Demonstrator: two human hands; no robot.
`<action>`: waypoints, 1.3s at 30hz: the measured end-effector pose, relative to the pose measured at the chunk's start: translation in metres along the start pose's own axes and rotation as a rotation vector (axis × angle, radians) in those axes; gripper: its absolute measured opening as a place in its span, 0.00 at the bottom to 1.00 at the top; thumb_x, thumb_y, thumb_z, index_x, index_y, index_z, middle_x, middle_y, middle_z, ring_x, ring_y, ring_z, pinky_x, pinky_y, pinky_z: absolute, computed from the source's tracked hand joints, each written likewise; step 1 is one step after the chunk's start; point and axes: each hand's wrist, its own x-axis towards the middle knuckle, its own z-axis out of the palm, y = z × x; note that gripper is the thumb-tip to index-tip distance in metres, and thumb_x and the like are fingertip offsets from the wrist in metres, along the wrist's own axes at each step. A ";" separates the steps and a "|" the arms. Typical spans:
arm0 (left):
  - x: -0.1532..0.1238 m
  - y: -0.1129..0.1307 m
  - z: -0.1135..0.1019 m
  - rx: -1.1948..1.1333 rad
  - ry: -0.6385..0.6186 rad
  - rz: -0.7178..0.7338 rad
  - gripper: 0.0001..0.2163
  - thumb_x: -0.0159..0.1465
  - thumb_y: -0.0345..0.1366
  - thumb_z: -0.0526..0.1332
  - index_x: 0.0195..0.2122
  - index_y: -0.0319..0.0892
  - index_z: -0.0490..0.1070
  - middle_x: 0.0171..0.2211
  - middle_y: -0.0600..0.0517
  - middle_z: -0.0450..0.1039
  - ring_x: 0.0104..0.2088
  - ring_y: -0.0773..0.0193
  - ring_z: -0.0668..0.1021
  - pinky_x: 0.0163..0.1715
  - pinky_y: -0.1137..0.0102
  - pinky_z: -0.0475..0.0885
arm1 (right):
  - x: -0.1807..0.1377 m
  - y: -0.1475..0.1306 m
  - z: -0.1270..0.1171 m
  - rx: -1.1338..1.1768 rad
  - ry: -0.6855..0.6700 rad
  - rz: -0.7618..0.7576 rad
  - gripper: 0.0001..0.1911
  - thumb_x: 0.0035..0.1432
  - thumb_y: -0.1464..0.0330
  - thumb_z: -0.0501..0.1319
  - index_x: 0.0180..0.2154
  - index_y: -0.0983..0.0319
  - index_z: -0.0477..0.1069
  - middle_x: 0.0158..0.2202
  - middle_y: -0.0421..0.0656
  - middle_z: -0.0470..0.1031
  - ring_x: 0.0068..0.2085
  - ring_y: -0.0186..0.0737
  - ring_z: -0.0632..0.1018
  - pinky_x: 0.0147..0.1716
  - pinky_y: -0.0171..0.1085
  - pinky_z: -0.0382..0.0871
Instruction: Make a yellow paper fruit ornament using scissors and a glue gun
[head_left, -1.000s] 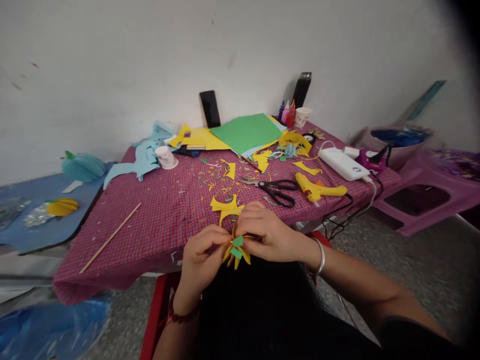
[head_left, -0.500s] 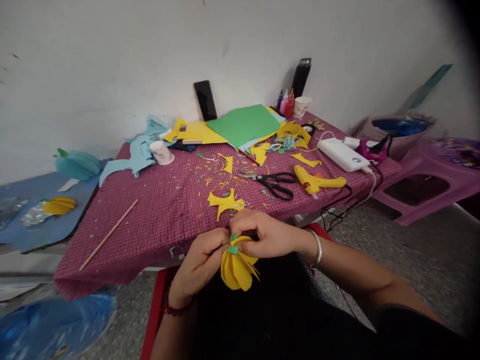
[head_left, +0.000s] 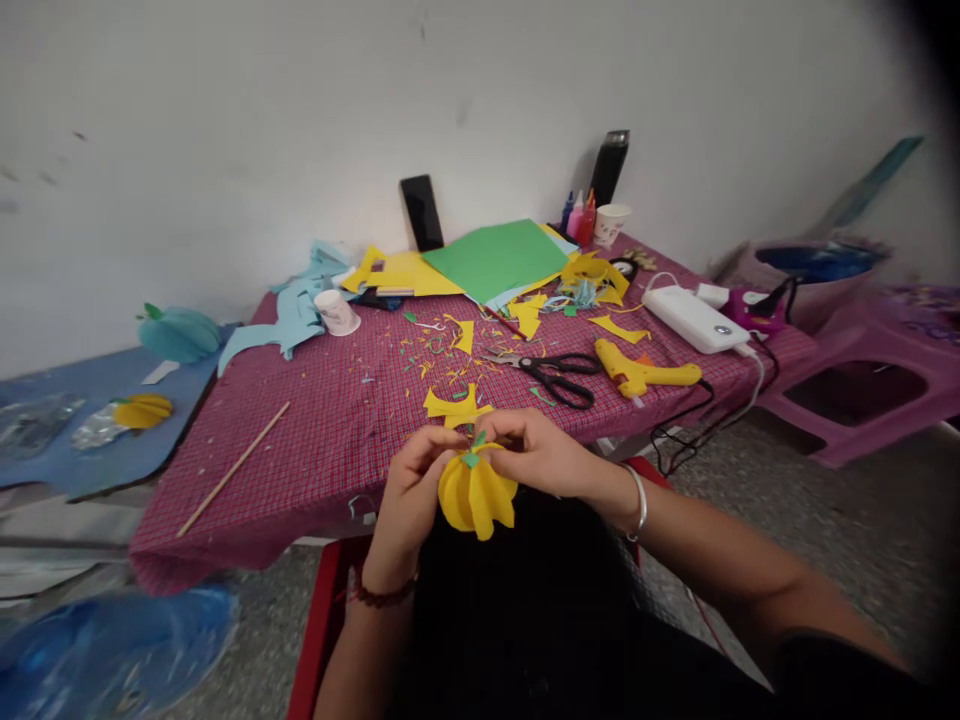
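A yellow paper pumpkin [head_left: 478,497] with folded segments and a green paper stem [head_left: 474,455] is held in front of my body, just off the table's front edge. My left hand [head_left: 414,480] grips it from the left side, thumb against the yellow paper. From the right, my right hand [head_left: 536,455] pinches its top near the stem. Some fingertips are hidden behind the pumpkin. Just beyond it lie yellow paper offcuts [head_left: 454,403]. Black-handled scissors [head_left: 559,375] and a yellow glue gun [head_left: 645,372] rest to the right.
On the checked tablecloth [head_left: 217,430] lie a wooden stick [head_left: 234,468], blue paper scraps [head_left: 296,315], a paper cup [head_left: 337,312], green paper [head_left: 502,260] and a white power bank [head_left: 694,318]. Cables [head_left: 701,440] hang off the right edge. A blue paper pumpkin [head_left: 178,333] sits at left.
Both hands have raised the yellow pumpkin slightly and tipped it more upright, its stem now pointing up. My view has shifted a little, so the table appears lower and further right.
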 end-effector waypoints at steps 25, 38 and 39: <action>-0.014 0.004 0.003 0.634 0.402 0.445 0.10 0.58 0.29 0.65 0.41 0.44 0.70 0.35 0.53 0.70 0.33 0.65 0.73 0.33 0.70 0.68 | 0.010 0.006 -0.010 -0.600 0.355 -0.409 0.09 0.61 0.70 0.58 0.27 0.61 0.68 0.26 0.38 0.72 0.31 0.36 0.72 0.37 0.38 0.61; -0.011 0.002 0.023 0.783 0.432 0.739 0.08 0.57 0.22 0.64 0.34 0.42 0.71 0.30 0.54 0.70 0.31 0.66 0.73 0.32 0.71 0.70 | 0.003 0.003 -0.009 -0.596 0.371 -0.579 0.06 0.62 0.71 0.58 0.31 0.59 0.69 0.28 0.39 0.73 0.33 0.39 0.72 0.40 0.42 0.62; -0.009 0.002 0.023 0.786 0.434 0.748 0.08 0.57 0.22 0.64 0.33 0.42 0.72 0.29 0.54 0.70 0.31 0.66 0.73 0.32 0.71 0.70 | 0.003 0.002 -0.008 -0.601 0.381 -0.566 0.06 0.62 0.71 0.58 0.31 0.59 0.69 0.28 0.40 0.73 0.33 0.39 0.72 0.40 0.42 0.62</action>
